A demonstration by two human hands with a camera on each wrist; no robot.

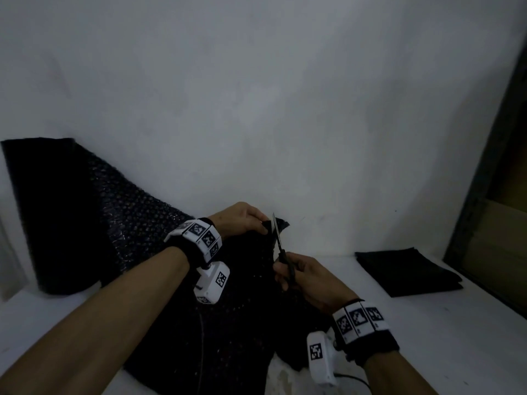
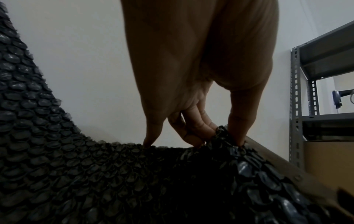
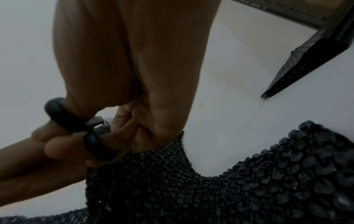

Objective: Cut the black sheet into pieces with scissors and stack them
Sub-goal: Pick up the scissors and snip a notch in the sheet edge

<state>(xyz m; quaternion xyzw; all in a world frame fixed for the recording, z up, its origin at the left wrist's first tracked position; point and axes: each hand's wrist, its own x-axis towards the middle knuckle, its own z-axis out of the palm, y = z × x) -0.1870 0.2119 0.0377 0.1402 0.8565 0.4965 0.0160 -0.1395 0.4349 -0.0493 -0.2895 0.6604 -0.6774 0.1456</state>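
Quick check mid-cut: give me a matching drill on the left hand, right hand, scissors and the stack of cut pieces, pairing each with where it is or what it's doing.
Things:
1. left hand
2. right hand
3. scissors
4. stack of cut pieces

States:
A. lies flat on the table at the right
B. pinches the far edge of the black sheet
C. blades point away, at the sheet's edge
D. fingers through the handle loops

Pairs: 1-B, 2-D, 3-C, 4-A

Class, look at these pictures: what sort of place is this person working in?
Probably a storeroom or workshop: a metal shelf rack holding a cardboard box, a plain white worktop and a bare wall.
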